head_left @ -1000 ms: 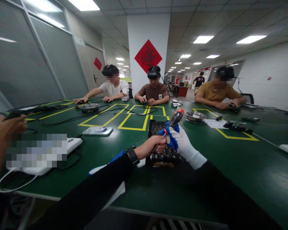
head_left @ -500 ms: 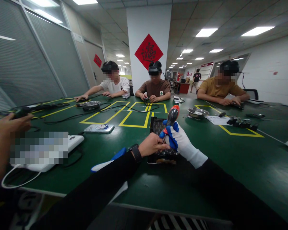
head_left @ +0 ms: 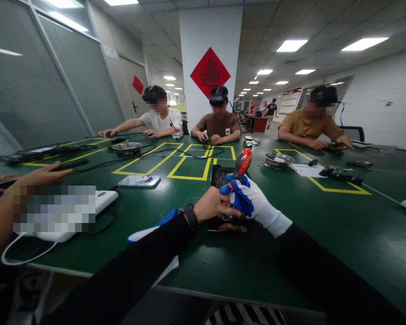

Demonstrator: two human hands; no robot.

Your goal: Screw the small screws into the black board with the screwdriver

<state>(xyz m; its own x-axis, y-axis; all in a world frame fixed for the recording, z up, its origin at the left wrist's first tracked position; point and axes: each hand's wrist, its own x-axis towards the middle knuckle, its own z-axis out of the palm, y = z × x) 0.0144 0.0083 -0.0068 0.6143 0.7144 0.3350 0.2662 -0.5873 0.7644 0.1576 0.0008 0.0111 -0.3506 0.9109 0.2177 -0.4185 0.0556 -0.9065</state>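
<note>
My right hand point(head_left: 248, 198), in a white glove with blue-coated fingers, is wrapped round a screwdriver point(head_left: 242, 163) with a red and black handle. The handle tilts up and its thin shaft points down. Bare and wearing a dark watch, my left hand point(head_left: 211, 204) is closed beside the shaft; what its fingertips pinch is hidden. Both hands are over a black rectangular device housing point(head_left: 219, 173) on the table. The screwdriver's tip and much of the housing are covered by my hands. Under my left forearm lies a loose blue and white glove point(head_left: 152, 231).
On the green table point(head_left: 311, 253), a phone point(head_left: 140, 181) and a white device with cables point(head_left: 106, 198) lie to the left. A metal bowl point(head_left: 279, 159) and black parts point(head_left: 340, 174) sit to the right. A person's hand point(head_left: 43, 176) reaches in from the left; three people sit opposite.
The screwdriver handle has turned slightly in my right hand, with more red showing. My left hand stays nearly in place. The neighbouring person's hand at left has moved right.
</note>
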